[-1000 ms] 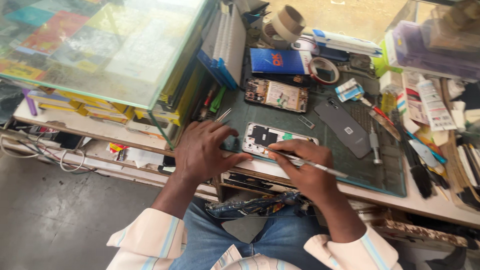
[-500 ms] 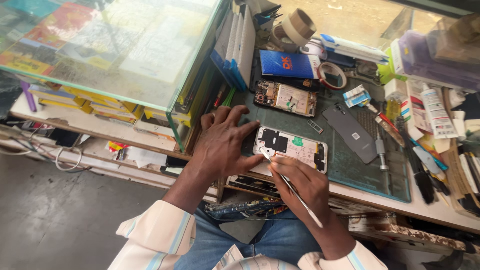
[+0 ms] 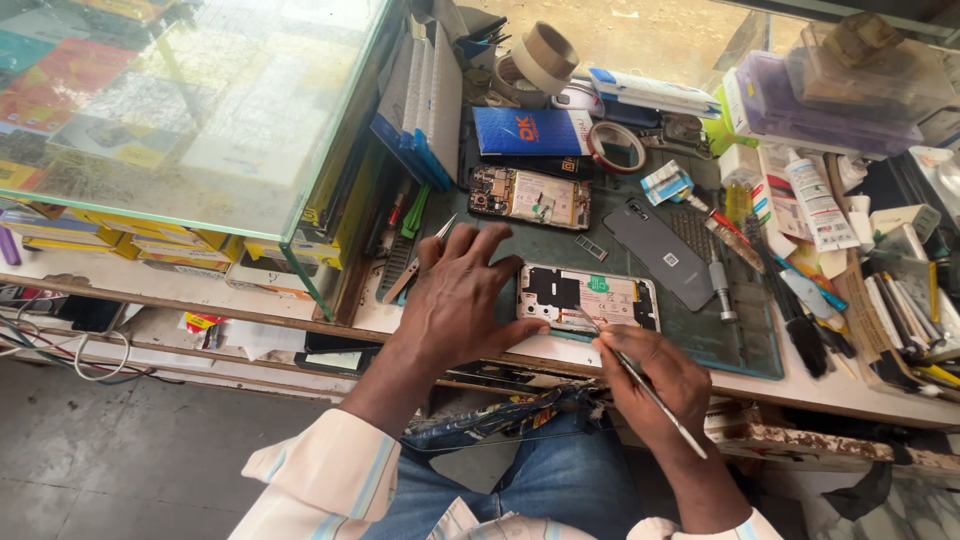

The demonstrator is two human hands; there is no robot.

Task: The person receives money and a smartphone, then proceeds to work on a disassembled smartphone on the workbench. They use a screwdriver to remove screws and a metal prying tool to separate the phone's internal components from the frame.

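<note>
Left hand (image 3: pixel 455 300) lay flat, pinning opened phone (image 3: pixel 590 298) mid-frame | right hand (image 3: pixel 655 375) pinched thin tweezers (image 3: pixel 640 375) | risk — tip slipping, likely scratching exposed board

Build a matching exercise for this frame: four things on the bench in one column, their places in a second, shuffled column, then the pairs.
Things:
1. opened phone
2. grey back cover
3. blue booklet
4. tape roll

Places:
A. at the back, near the glass case's corner
B. right of the opened phone, face down on the mat
C. under the left hand
D. behind the second bare phone

Pairs: 1-C, 2-B, 3-D, 4-A
</note>
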